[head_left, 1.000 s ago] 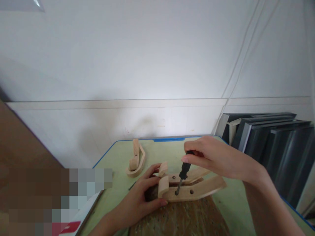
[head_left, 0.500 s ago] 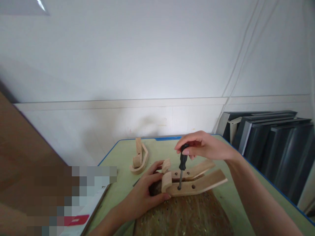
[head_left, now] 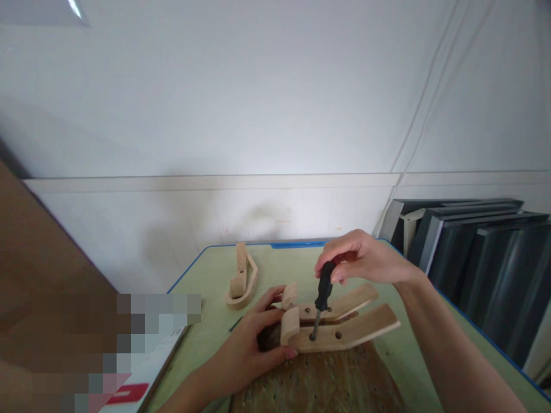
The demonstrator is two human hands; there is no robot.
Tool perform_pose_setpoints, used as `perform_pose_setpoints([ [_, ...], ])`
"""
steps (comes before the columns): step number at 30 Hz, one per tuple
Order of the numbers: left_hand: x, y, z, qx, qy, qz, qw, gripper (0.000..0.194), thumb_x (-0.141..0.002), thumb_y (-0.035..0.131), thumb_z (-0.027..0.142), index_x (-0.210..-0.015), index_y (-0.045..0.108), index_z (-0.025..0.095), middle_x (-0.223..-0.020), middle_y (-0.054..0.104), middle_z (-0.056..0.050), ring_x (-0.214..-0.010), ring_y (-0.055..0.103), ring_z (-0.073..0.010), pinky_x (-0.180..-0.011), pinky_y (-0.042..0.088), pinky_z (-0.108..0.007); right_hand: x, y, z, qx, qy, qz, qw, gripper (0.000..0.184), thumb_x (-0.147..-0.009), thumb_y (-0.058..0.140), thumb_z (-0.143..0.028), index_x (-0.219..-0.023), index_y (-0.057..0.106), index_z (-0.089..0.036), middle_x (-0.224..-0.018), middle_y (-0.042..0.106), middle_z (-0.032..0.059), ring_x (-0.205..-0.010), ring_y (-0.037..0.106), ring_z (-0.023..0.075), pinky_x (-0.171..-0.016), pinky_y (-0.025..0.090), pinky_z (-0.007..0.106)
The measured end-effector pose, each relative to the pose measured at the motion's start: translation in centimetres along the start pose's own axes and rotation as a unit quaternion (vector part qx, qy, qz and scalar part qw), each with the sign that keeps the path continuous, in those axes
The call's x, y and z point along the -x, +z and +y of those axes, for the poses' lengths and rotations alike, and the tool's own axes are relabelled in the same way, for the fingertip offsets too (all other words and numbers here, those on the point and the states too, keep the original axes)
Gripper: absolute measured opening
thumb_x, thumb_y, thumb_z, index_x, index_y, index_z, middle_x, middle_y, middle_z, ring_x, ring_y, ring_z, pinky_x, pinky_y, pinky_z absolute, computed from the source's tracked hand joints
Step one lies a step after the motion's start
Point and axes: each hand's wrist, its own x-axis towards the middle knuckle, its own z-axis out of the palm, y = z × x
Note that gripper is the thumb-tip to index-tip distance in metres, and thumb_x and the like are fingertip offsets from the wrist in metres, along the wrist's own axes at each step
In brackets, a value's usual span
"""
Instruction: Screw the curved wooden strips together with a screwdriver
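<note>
A black-handled screwdriver [head_left: 323, 289] is pinched near its top by the fingers of my right hand [head_left: 365, 258]. Its tip sits in the left hole of the nearer curved wooden piece [head_left: 357, 334], and the handle leans right. My left hand [head_left: 245, 344] grips this piece at its curled left end, thumb on the near side. Just behind lies a second wooden piece [head_left: 355, 299] of like shape, with screw heads showing in its two holes. Both lie on a worn brown wooden board [head_left: 318, 384].
Farther left on the pale green table [head_left: 284, 267] lie more curved wooden pieces [head_left: 247, 281]. A thin dark rod [head_left: 235, 324] is beside my left hand. Dark panels [head_left: 482, 258] stand at the right, a brown board [head_left: 47, 275] at the left. A white wall closes off the back.
My right hand has shifted slightly right, so the screwdriver now leans more, its tip still in the same hole. My left hand keeps its grip on the wooden piece.
</note>
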Motion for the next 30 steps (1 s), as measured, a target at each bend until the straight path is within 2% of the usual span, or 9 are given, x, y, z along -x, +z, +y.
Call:
perform_pose_setpoints([
  [3,0.0,0.2,-0.3,-0.005,0.008,0.015,1.000,0.036,-0.072,0.059,0.042,-0.104,0.059,0.025,-0.138,0.027,-0.002,-0.127,0.025,-0.0270,-0.104,0.023,-0.037,-0.4,0.1,0.3,0.014,-0.003,0.029,0.999,0.019,-0.072,0.061,-0.027,-0.082,0.063,-0.011,-0.065,0.057,0.0001,-0.051,0.045,0.0038,-0.045,0.039,0.016],
  [7,-0.1,0.5,-0.8,-0.005,0.025,0.014,1.000,0.034,-0.073,0.058,0.040,-0.104,0.059,0.025,-0.136,0.030,-0.002,-0.127,0.025,-0.0256,-0.104,0.025,-0.035,0.0,0.1,-0.5,0.025,-0.013,0.013,1.000,0.016,-0.067,0.066,-0.023,-0.075,0.061,-0.010,-0.074,0.058,0.0021,-0.065,0.051,0.0075,-0.059,0.043,0.021],
  [10,-0.1,0.7,-0.9,-0.010,0.042,0.028,0.999,0.034,-0.073,0.059,0.039,-0.104,0.059,0.025,-0.134,0.033,-0.002,-0.126,0.025,-0.0255,-0.103,0.025,-0.035,0.2,0.6,-1.1,0.052,-0.033,0.025,0.998,0.019,-0.066,0.067,-0.022,-0.066,0.051,-0.011,-0.086,0.056,0.0044,-0.077,0.051,0.0098,-0.063,0.041,0.022],
  [13,-0.2,0.8,-1.1,-0.014,0.060,0.036,0.997,0.032,-0.073,0.059,0.038,-0.102,0.060,0.024,-0.132,0.035,-0.002,-0.123,0.030,-0.0253,-0.103,0.026,-0.035,0.0,1.4,-0.8,0.045,-0.027,0.034,0.998,0.028,-0.070,0.062,-0.023,-0.058,0.038,-0.014,-0.079,0.056,0.0021,-0.069,0.050,0.0069,-0.055,0.039,0.019],
  [16,-0.2,1.0,-1.2,-0.015,0.070,0.047,0.996,0.032,-0.074,0.059,0.037,-0.102,0.060,0.023,-0.132,0.034,-0.002,-0.123,0.030,-0.0252,-0.102,0.027,-0.034,-0.5,1.9,-0.3,0.012,0.003,0.022,1.000,0.019,-0.071,0.061,-0.022,-0.069,0.043,-0.015,-0.070,0.058,-0.0012,-0.053,0.046,0.0031,-0.042,0.035,0.014],
  [18,-0.1,1.1,-1.3,-0.018,0.070,0.055,0.996,0.035,-0.073,0.059,0.038,-0.105,0.058,0.023,-0.133,0.033,-0.002,-0.123,0.030,-0.0255,-0.101,0.028,-0.034,-0.6,1.9,-0.2,-0.001,0.010,0.009,1.000,0.017,-0.071,0.061,-0.021,-0.081,0.049,-0.014,-0.070,0.060,-0.0010,-0.051,0.048,0.0032,-0.039,0.036,0.012],
  [22,0.0,1.1,-1.3,-0.019,0.075,0.052,0.996,0.038,-0.073,0.059,0.037,-0.109,0.056,0.024,-0.132,0.034,-0.003,-0.123,0.030,-0.0261,-0.101,0.028,-0.037,0.0,0.8,-0.4,-0.022,-0.010,-0.066,0.997,0.021,-0.081,0.051,-0.023,-0.095,0.057,-0.010,-0.086,0.062,0.0062,-0.058,0.054,0.0041,-0.053,0.047,0.016],
  [25,0.0,0.9,-1.1,-0.017,0.074,0.051,0.996,0.038,-0.073,0.059,0.037,-0.109,0.056,0.026,-0.132,0.033,-0.003,-0.123,0.029,-0.0257,-0.102,0.027,-0.037,0.7,0.1,-0.8,-0.038,-0.015,-0.121,0.992,0.029,-0.087,0.041,-0.020,-0.112,0.052,-0.010,-0.101,0.060,0.0110,-0.067,0.059,0.0072,-0.061,0.050,0.021],
  [30,0.0,0.7,-1.0,-0.019,0.079,0.040,0.996,0.036,-0.074,0.059,0.036,-0.108,0.056,0.026,-0.132,0.032,-0.002,-0.124,0.028,-0.0245,-0.102,0.027,-0.036,0.8,-0.1,-1.2,-0.006,-0.010,-0.101,0.995,0.026,-0.086,0.043,-0.017,-0.106,0.057,-0.010,-0.099,0.061,0.0087,-0.065,0.058,0.0060,-0.062,0.049,0.020],
])
